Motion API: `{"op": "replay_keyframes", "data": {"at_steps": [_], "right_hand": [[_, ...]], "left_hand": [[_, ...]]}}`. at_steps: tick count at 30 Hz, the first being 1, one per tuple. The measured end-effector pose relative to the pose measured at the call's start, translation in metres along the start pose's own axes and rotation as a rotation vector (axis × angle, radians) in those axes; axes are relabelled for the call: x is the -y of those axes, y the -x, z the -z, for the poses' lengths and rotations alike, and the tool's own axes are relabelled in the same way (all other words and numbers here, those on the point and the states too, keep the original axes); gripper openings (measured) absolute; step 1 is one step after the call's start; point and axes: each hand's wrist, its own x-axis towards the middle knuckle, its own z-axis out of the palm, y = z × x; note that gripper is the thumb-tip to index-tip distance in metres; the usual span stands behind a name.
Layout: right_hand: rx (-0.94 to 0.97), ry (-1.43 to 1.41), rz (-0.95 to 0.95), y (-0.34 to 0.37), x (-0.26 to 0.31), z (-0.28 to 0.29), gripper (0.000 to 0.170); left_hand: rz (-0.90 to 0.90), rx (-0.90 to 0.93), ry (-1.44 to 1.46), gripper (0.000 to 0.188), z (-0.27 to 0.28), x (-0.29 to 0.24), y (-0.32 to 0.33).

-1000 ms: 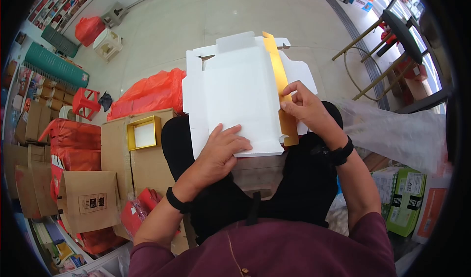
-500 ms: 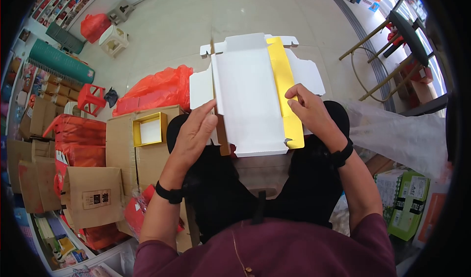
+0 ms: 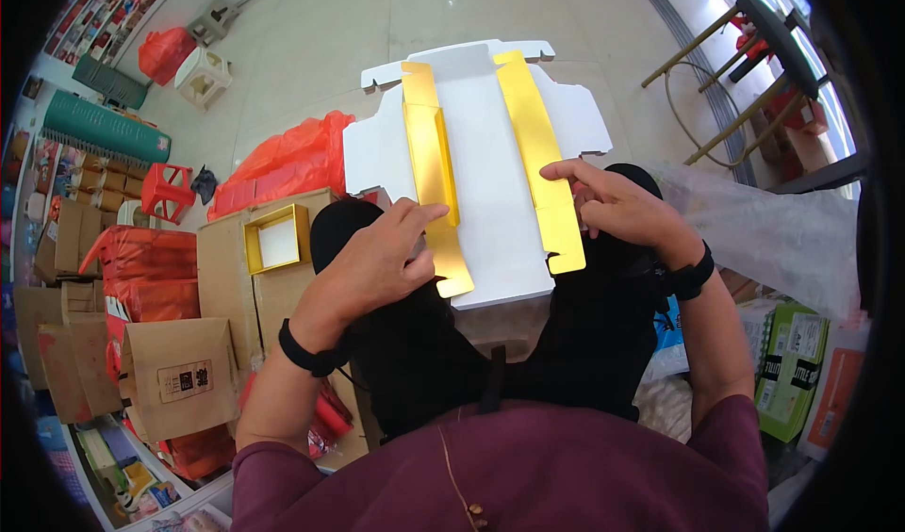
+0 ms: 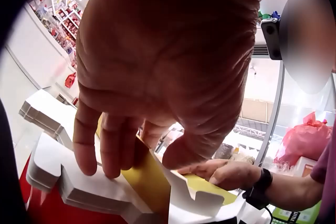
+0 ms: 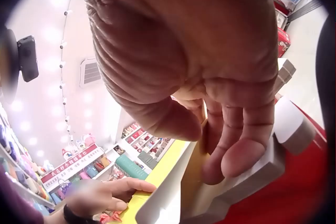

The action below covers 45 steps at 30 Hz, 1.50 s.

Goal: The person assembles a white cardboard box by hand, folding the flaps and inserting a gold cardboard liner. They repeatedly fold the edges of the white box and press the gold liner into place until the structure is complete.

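Observation:
A white die-cut card sheet (image 3: 485, 164) lies across the person's knees, with a gold strip folded up along each long side. The left hand (image 3: 372, 263) rests its extended index finger on the left gold strip (image 3: 429, 155). Against the right gold strip (image 3: 537, 146) the right hand (image 3: 622, 202) lays its index fingertip, its other fingers bent under beside the outer edge. In the left wrist view the left fingers (image 4: 113, 140) reach down over the strip's outer side and white flaps. The right wrist view has the right thumb and fingers either side of the strip's edge.
A small gold-rimmed tray (image 3: 276, 240) sits on a cardboard box (image 3: 222, 249) at the left. Red plastic bags (image 3: 287, 160) lie behind it. At the right are clear plastic sheeting (image 3: 754, 240), a green package (image 3: 792, 372) and a stool (image 3: 778, 42).
The left side of the sheet has been folded inward, so its gold face shows. The left hand moved from the white panel onto that strip. The right index finger has straightened along the right strip.

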Motion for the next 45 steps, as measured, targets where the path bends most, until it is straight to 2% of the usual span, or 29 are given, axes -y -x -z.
{"op": "replay_keyframes", "data": {"at_steps": [4, 7, 10, 13, 16, 18, 22, 28, 34, 37, 40, 43, 45], "right_hand": [[0.033, 0.111, 0.052, 0.009, 0.002, 0.001, 0.063], [0.005, 0.206, 0.169, 0.005, -0.008, -0.001, 0.061], [0.059, 0.234, 0.089, 0.008, 0.004, -0.001, 0.052], [0.014, 0.191, 0.195, 0.004, 0.002, -0.009, 0.032], [-0.127, 0.217, 0.281, -0.005, 0.002, -0.020, 0.026], [-0.216, 0.257, 0.303, -0.007, 0.009, -0.024, 0.029], [-0.283, 0.314, 0.339, -0.011, 0.024, -0.034, 0.031], [-0.370, 0.677, 0.367, -0.019, 0.027, -0.046, 0.028], [-0.313, 0.887, 0.323, -0.018, 0.037, -0.050, 0.022], [-0.289, 0.944, 0.335, -0.023, 0.033, -0.053, 0.019], [-0.292, 1.025, 0.344, -0.031, 0.018, -0.058, 0.017], [-0.289, 1.006, 0.324, -0.028, 0.021, -0.058, 0.016], [-0.269, 1.006, 0.296, -0.028, 0.022, -0.057, 0.017]], "left_hand": [[-0.028, 0.003, -0.013, 0.061, 0.000, 0.002, 0.007], [-0.015, -0.008, 0.000, 0.059, -0.001, -0.002, 0.008], [-0.024, -0.080, 0.016, 0.044, -0.005, 0.000, 0.004], [-0.045, -0.091, -0.030, 0.026, -0.006, -0.004, -0.006], [-0.071, -0.343, 0.001, 0.017, -0.021, -0.003, -0.014], [-0.047, -0.369, -0.028, 0.016, -0.025, -0.005, -0.020], [-0.053, -0.340, -0.199, 0.017, -0.026, -0.015, -0.025], [-0.093, -0.308, -0.293, 0.015, -0.025, -0.016, -0.028], [-0.107, -0.324, -0.345, 0.016, -0.027, -0.008, -0.028], [0.004, -0.251, -0.364, 0.017, -0.026, -0.014, -0.026], [-0.143, -0.594, -0.456, 0.028, -0.033, -0.012, -0.029], [-0.261, -0.556, -0.415, 0.040, -0.031, -0.014, -0.032], [-0.295, -0.509, -0.408, 0.038, -0.035, -0.014, -0.035]]}}
